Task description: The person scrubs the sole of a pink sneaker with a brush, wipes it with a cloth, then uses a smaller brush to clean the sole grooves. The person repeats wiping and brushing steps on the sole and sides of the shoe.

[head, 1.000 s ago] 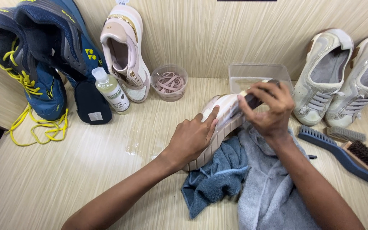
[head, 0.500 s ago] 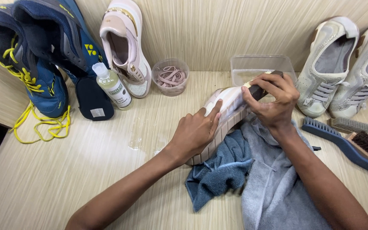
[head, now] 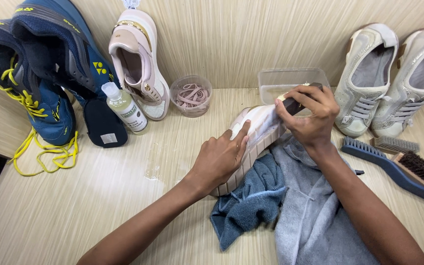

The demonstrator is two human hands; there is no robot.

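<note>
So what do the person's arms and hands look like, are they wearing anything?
Nothing at all. The left hand and right hand are bare, with no gloves, rings or watch showing. Both forearms are bare too, with no sleeves in view.

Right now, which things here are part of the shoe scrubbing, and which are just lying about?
In use: left hand steadying the pink shoe; right hand gripping a dark brush; towels underneath.

Lying about: blue shoes, cleaner bottle, lace cup, white shoes, spare brushes.

A shoe-cleaning workstation is indicated: pairs of shoes [head: 35, 73] are leaned along the counter's [head: 74, 206] back edge, with brushes [head: 398, 162], cleaner bottle [head: 123, 107] and towels [head: 290, 206] laid out.
</note>
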